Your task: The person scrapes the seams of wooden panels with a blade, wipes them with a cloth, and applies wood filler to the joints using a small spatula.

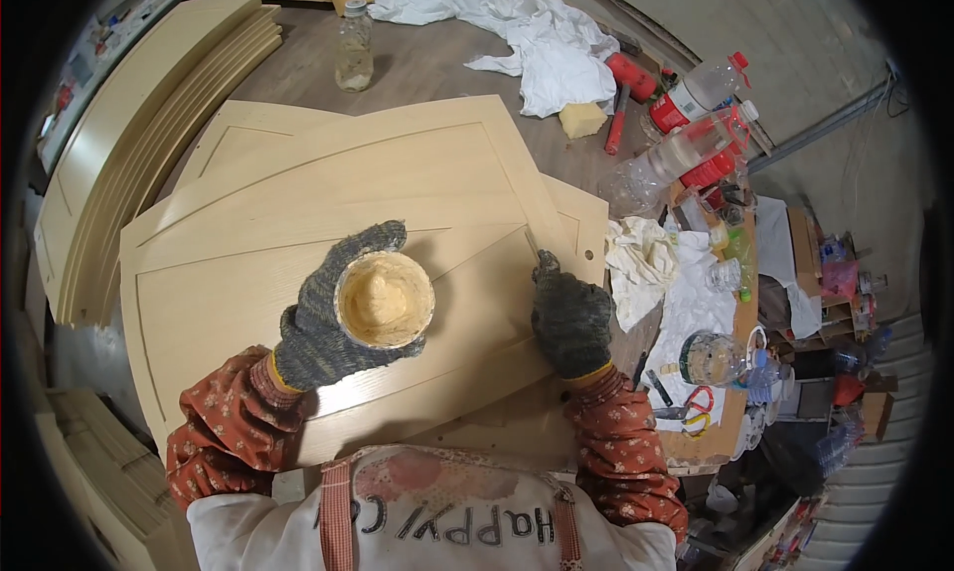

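My left hand (328,323) in a grey knit glove is wrapped round a small tub of cream-coloured filler paste (385,300), mouth up so nothing spills, held over the middle of the top door panel (298,233). My right hand (571,318) is closed on a thin tool, barely visible, tip pressed at the panel's right groove. The panel lies flat on others for support. Rags (641,258) sit near the tabletop's right edge.

Top edge of bench: clear glass bottle (354,46), crumpled white cloth (527,36)
Right edge: yellow sponge block (582,120), red-handled tool (626,84), clear plastic bottles with red caps (696,114)
Left: stack of pale wooden panels (149,114)
Right side table: white rags (646,263)
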A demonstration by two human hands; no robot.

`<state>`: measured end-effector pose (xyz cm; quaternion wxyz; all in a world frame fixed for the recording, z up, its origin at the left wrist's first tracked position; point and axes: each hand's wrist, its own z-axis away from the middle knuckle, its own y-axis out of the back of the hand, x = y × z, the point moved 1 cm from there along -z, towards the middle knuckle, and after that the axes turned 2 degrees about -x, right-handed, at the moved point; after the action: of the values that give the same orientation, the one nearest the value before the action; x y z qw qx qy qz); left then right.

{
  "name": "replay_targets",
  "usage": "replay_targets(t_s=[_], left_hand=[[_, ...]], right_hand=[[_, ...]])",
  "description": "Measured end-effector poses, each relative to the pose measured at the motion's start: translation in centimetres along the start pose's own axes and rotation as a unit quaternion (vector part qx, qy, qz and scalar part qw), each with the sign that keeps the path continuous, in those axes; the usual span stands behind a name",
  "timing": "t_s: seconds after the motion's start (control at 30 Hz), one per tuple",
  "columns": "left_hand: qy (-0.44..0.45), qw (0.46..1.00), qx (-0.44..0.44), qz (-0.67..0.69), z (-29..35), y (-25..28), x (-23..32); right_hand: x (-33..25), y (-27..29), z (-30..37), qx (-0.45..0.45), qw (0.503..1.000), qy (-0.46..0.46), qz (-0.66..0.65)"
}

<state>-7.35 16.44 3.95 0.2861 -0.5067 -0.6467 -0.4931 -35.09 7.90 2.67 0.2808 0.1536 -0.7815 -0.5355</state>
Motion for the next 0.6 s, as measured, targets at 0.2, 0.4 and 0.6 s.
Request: replay_targets(t_s=[0.2, 0.4, 0.6], left_hand=[[-0.037, 0.999, -0.002, 0.026, -0.2, 0.0, -0.6], [-0.069, 0.997, 0.014, -0.025, -0.4, -0.5, 0.0], [-0.074, 0.996, -0.006, -0.041, -0.6, -0.5, -0.3]], right_hand=[[0.3, 0.2, 1.0, -0.031, 0.994, 0.05, 0.097], [0.4, 0.7, 0.1, -0.063, 0.991, 0.054, 0.102], [-0.1, 9.4, 1.2, 0.041, 0.911, -0.042, -0.408]])
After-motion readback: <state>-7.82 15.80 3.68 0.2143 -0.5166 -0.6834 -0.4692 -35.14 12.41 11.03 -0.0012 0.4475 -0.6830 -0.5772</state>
